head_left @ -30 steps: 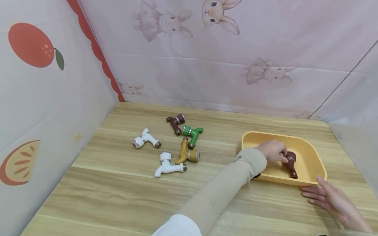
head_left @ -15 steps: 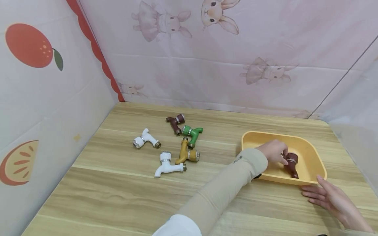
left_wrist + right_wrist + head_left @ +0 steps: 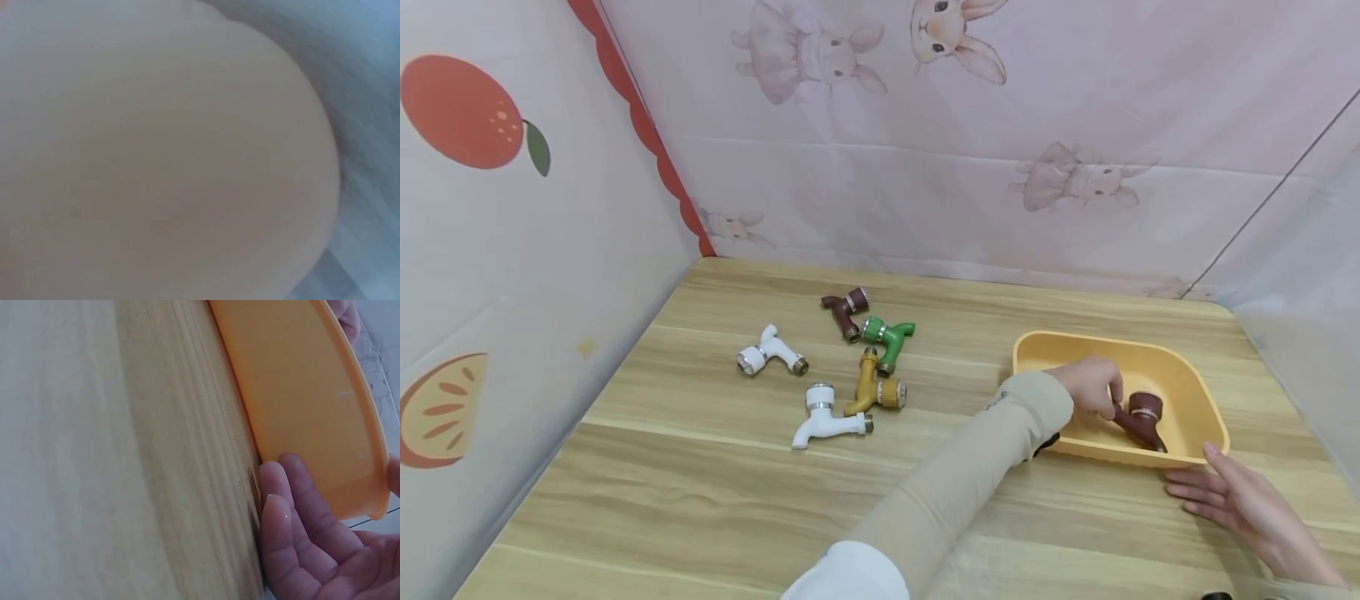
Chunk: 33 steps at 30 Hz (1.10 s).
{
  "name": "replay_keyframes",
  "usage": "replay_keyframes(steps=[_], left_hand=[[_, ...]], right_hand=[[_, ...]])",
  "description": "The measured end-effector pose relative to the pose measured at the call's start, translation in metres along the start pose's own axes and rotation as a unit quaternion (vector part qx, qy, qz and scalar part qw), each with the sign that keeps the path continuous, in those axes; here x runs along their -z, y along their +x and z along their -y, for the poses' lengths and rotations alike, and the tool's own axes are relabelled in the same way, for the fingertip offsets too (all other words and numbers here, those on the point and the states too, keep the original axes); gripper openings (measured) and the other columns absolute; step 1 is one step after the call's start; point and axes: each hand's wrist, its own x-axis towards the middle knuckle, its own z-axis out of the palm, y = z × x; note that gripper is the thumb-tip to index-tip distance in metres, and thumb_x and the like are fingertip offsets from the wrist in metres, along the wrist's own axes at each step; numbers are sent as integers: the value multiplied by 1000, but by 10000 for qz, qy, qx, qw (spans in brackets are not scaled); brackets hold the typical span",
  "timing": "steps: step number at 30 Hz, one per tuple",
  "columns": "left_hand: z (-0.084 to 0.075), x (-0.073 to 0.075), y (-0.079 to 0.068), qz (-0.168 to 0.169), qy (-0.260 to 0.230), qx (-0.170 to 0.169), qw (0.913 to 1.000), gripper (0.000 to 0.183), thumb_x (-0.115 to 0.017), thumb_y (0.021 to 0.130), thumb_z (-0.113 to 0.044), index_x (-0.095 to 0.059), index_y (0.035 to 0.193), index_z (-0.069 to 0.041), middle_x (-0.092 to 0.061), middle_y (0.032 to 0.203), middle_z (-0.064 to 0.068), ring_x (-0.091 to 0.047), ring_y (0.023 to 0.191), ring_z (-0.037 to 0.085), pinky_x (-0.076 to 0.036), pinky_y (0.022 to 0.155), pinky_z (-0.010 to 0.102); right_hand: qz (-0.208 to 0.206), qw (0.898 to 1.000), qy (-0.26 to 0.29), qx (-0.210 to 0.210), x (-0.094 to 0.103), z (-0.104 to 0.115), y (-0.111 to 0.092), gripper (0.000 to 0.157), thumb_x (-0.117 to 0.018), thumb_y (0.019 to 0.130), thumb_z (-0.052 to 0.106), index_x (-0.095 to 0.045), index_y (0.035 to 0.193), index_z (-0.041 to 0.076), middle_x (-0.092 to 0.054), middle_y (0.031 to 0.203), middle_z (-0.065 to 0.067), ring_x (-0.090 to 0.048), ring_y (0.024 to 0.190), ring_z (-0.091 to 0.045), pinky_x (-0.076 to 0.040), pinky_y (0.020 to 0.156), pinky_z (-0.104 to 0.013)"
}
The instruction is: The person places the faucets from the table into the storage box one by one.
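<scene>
In the head view my left hand (image 3: 1088, 387) reaches into a yellow plastic basin (image 3: 1187, 392) and pinches the inlet end of a maroon tap (image 3: 1142, 425). The tap's knob points up and its spout lies toward the basin's near wall. Blurred skin of the left hand (image 3: 169, 162) fills most of the left wrist view, hiding its fingers. At the basin's near right corner is my right hand (image 3: 1247, 508), thumb on the rim. The right wrist view shows its fingers (image 3: 312, 512) against the outer wall of the basin.
Left of the basin lie a second maroon tap (image 3: 844, 313), a green tap (image 3: 891, 340), a mustard-yellow tap (image 3: 867, 383) and two white taps, one farther left (image 3: 771, 352) and one nearer (image 3: 826, 423). The wood-grain table (image 3: 700, 492) meets printed cloth walls at its back and left.
The maroon tap in the basin has turned, its knob shifting a little right and its inlet end coming nearer me. My left fingers have moved slightly left and toward me; the right hand stays put.
</scene>
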Motion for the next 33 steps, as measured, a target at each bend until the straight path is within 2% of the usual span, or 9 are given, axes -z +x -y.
replay_keyframes(steps=[3, 6, 12, 17, 21, 24, 28, 33], left_hand=[[-1, 6, -6, 267, -592, 176, 9977, 19, -62, 82, -4, -66, 101, -10, -61, 77, -3, -58, 61, 7, -46, 53, 15], [-1, 12, -11, 504, -1027, 250, 9931, 24, -57, 84, 0, -64, 105, -8, -61, 81, -1, -59, 64, 9, -48, 56, 17], [-3, 17, -17, 877, -1529, 458, 9833, 27, -54, 86, 1, -63, 110, -5, -62, 98, -1, -64, 74, 15, -51, 61, 21], [-3, 14, -17, 1118, -1634, 687, 9778, 30, -53, 88, -4, -61, 117, -8, -59, 113, -5, -65, 78, 15, -52, 62, 22], [-2, 11, -16, 1399, -1777, 714, 9715, 20, -52, 90, -8, -63, 107, -5, -60, 103, -2, -64, 76, 16, -52, 65, 26], [-1, 9, -16, 1582, -1944, 785, 9649, 17, -52, 91, -13, -62, 103, -6, -60, 99, 2, -63, 77, 18, -52, 71, 30], [-2, 11, -17, 1679, -1937, 841, 9629, 25, -52, 93, -19, -60, 115, -13, -60, 105, 4, -62, 80, 18, -51, 74, 31], [0, 16, -22, 1685, -1757, 862, 9661, 32, -50, 94, -24, -54, 125, -21, -59, 109, 0, -60, 86, 14, -51, 70, 32]], right_hand=[[188, 9997, 139, 77, 1, 0, 1, 41, -13, 102, 26, -54, 104, 24, -67, 103, -7, -63, 95, -19, -50, 79, -31], [265, 9995, 161, 85, 2, 1, 2, 43, -13, 101, 27, -55, 104, 23, -66, 103, -7, -63, 95, -19, -50, 79, -30], [435, 9986, 270, 123, 1, 2, 2, 47, -11, 101, 26, -58, 106, 22, -66, 105, -7, -62, 96, -19, -49, 80, -30], [274, 9994, 197, 46, 0, 2, 1, 44, -12, 101, 27, -56, 104, 23, -66, 104, -7, -62, 96, -20, -50, 80, -31], [-30, 9999, -42, -108, -1, 2, 1, 38, -15, 101, 29, -53, 102, 24, -67, 102, -6, -63, 94, -19, -50, 78, -31], [-107, 9997, -160, -175, -1, 2, 0, 37, -16, 101, 30, -53, 102, 23, -67, 101, -5, -63, 94, -18, -50, 78, -31], [8, 9997, -158, -186, 0, 2, 0, 38, -15, 101, 30, -53, 102, 25, -67, 103, -5, -63, 95, -18, -50, 79, -31], [115, 9996, -128, -212, 2, 2, 0, 40, -15, 101, 31, -54, 103, 25, -66, 104, -4, -62, 96, -18, -50, 80, -30]])
